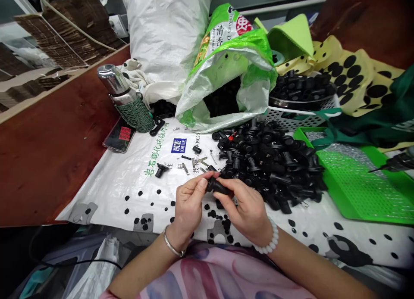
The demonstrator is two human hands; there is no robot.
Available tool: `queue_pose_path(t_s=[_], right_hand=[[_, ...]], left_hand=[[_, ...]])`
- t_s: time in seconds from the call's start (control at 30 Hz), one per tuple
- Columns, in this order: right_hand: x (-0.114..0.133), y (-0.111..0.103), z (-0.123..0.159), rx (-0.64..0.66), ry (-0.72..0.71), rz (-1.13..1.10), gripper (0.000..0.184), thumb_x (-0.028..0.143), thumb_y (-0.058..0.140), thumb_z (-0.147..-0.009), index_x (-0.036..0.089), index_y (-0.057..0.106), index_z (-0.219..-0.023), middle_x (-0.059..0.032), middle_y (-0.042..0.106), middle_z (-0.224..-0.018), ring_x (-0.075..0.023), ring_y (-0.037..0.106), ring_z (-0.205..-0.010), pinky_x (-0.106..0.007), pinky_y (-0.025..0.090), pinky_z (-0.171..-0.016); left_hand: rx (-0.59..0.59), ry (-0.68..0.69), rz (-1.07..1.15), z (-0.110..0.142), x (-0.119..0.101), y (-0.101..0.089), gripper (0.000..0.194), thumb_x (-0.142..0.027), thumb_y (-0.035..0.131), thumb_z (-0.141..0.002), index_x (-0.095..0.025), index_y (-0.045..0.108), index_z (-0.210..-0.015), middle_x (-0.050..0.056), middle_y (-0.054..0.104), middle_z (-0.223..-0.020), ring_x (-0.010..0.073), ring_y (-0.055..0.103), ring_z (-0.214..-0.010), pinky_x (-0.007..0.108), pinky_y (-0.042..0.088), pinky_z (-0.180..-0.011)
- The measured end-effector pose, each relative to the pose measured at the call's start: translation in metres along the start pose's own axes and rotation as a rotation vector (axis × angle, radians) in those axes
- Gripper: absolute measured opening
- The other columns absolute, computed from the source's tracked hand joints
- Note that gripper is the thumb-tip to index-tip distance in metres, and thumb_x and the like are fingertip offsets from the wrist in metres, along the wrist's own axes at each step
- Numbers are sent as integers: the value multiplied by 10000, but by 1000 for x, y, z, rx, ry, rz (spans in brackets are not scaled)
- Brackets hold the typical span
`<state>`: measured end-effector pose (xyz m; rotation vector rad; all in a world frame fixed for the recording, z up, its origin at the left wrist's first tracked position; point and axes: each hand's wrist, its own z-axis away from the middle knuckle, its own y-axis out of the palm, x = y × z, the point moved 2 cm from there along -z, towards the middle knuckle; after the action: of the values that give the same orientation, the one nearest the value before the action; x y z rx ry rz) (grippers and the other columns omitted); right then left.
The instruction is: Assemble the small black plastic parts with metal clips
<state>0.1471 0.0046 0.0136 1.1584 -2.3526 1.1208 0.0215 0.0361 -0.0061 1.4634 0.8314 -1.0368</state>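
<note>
Between my two hands is a small black plastic part [218,187], its exact kind unclear. My left hand [190,200] pinches one end with thumb and fingertips. The fingers of my right hand [247,206] wrap the other end. Just beyond them spreads a heap of similar black plastic parts [271,161]. Left of the heap, a black spring [186,157], small metal strips [199,162] and a short black cylinder [197,150] lie on the white woven sheet [129,178]. Another black part [161,169] lies apart to the left.
A green tray [365,195] holds many small metallic pieces at right, near a drill-like tool [397,161]. Behind stand an open green-white bag [233,62], a white basket [297,118] and a white sack [168,36]. A thermos [124,98] and phone [119,136] sit at left.
</note>
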Motion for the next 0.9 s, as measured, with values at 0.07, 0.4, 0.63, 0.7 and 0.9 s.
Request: queue_pose_path(t_s=[0.07,0.4,0.63,0.7,0.9], right_hand=[[-1,-1,-1,23,60,-27,152,165,524,-845,155,540,-996,-68,666,-841,-159,635,-741,-269,517,-650],[0,-4,-4,185,71,204,277,299,459,-896,100,556,-1063,-108,683,-852,-191,653,-747,-294,516,-662],[2,-4,-8,175,164,53,187,197,464,-878,107,570,-1003,-99,686,-904,-175,658,-795,-261,524,-676],[3,-4,-8,160,132,63,182,196,476,-872,104,570,-997,-102,685,-893,-177,657,-778,-268,524,-670],[3,-7,-7,104,20,157,214,193,472,-881,79,554,-1043,-114,663,-829,-179,632,-737,-292,520,-660]], left_hand=[[-16,-8,-7,-1,1,1,225,-288,575,-823,-175,694,-977,92,703,-986,210,638,-956,341,469,-899],[-76,-63,-15,-4,9,1,250,-335,560,-827,-160,686,-954,85,706,-965,192,652,-901,319,494,-837],[-27,-86,62,-7,13,1,201,-299,559,-834,-160,679,-918,59,712,-904,167,655,-858,281,510,-786],[0,-92,53,-7,11,-1,206,-291,548,-842,-154,671,-934,65,709,-924,172,652,-877,292,504,-815],[161,-16,-119,-4,-7,-3,332,-334,485,-872,-134,601,-1111,119,657,-1099,221,613,-1017,355,478,-905]])
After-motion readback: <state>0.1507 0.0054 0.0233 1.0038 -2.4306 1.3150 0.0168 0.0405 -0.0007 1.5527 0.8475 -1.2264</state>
